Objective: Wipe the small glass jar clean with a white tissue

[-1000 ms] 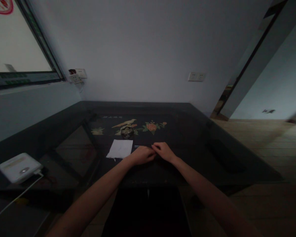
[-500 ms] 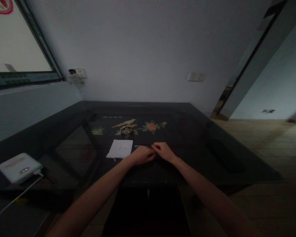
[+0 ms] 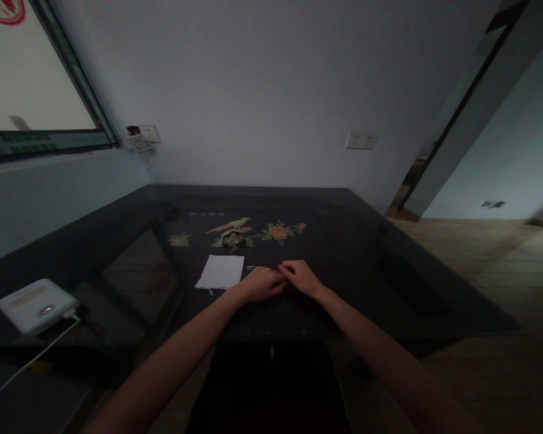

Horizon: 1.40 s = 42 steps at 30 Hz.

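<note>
White, four-sided, ragged-edged paper lies flat and unheld on the glossy black tabletop; the head view shows no handling under way and nothing visibly completed. It sits just beside the left hand, farther from the right hand. Both hands curl closed, fingers meeting, nothing visible held.

no text reads surely. the row of small pale characters on the table, beyond the bird, is blurred; its second looks like 上. green marks on the window frame and a cut-off red mark on the pane are illegible.
</note>
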### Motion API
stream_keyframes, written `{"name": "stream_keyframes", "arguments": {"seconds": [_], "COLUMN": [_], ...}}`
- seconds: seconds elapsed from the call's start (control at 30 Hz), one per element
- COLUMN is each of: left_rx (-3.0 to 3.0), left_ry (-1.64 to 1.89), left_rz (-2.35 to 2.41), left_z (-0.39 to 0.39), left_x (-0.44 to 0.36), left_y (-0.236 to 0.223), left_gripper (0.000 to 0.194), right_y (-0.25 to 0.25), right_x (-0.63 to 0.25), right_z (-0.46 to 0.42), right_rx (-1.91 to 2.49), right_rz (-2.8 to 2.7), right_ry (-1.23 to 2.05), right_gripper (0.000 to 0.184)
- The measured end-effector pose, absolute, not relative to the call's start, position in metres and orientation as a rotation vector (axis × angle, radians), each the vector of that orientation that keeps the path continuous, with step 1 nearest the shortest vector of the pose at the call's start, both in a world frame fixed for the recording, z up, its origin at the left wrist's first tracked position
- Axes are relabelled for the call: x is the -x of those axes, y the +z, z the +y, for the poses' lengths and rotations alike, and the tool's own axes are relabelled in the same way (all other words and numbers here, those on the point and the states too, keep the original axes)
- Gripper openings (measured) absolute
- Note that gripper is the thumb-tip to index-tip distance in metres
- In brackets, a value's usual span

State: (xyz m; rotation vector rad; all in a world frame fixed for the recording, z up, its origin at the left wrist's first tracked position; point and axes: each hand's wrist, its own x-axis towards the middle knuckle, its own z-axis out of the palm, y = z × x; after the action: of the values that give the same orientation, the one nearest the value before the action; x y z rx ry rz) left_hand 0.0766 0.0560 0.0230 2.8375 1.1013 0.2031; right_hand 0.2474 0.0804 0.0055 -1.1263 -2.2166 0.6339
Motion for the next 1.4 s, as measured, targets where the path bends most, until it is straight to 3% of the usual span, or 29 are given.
{"name": "stream_keyframes", "arguments": {"seconds": [1.4], "left_rx": [-2.843], "left_ry": [0.2], "left_rz": [1.103], "left_z": [0.0565], "left_x": [-0.0768], "left_y": [0.0214], "left_gripper": [0.026], "right_y": [0.0083], "right_x": [-0.247], "right_z": [0.0784], "right_rx": [1.099], "right_rz": [-2.218], "right_ry": [0.632], "right_gripper": [0.035]}}
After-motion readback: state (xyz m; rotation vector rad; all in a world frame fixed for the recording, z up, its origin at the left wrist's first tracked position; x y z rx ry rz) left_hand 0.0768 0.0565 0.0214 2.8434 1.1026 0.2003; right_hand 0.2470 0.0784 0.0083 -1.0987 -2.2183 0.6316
